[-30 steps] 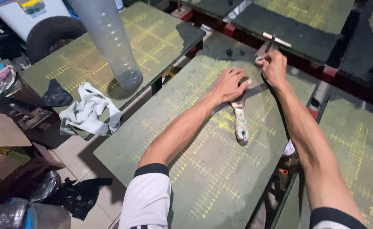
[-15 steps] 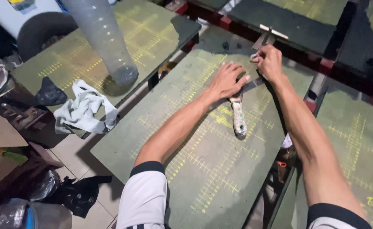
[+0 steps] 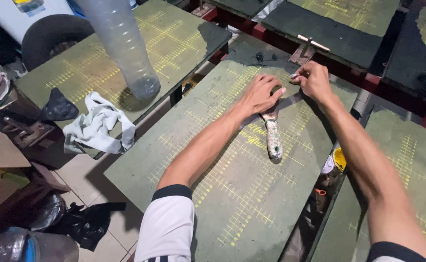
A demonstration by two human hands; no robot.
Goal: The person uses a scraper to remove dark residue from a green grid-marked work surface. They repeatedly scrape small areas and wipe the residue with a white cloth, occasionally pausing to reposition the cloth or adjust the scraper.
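Green gridded board worktop (image 3: 252, 194). Left hand (image 3: 259, 94) flat atop paint-crusted scraper (image 3: 272, 138), handle trailing toward body. Right hand (image 3: 315, 80) pinched, fingers closed just beyond; contents unclear.

workshop | gridded print boards (image 3: 252, 194) | paint-caked scraper (image 3: 273, 138) | rag (image 3: 99, 123)

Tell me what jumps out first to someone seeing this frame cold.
Two bare arms stretch across a green board with a yellow grid; the left hand presses flat on a paint-crusted scraper lying mid-board. The right hand pinches something small at the board's far edge, too small to identify. On the neighbouring board to the left stand a tall clear plastic bottle and a crumpled white rag.
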